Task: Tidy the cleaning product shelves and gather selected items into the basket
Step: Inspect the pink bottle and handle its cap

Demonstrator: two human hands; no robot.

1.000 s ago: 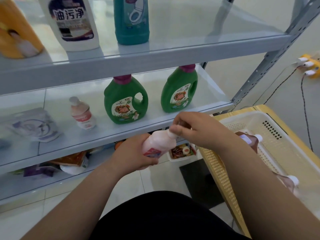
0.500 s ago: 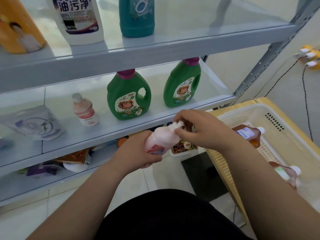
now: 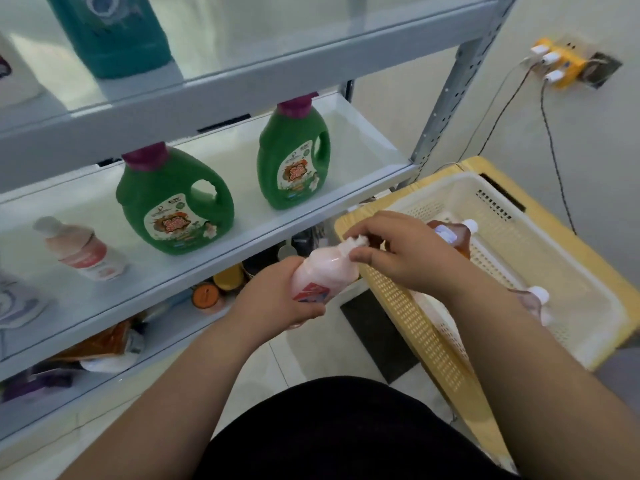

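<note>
Left hand grips pink bottle; right hand seemingly pinches cap.

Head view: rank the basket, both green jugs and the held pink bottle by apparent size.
1. basket
2. left green jug and right green jug: the left looks bigger, but it stands nearer the camera, so I won't rank them.
3. held pink bottle

Both arms have swung right since a second ago: the pink bottle now tilts over the basket corner, and the right hand bares more of the white cap.
</note>
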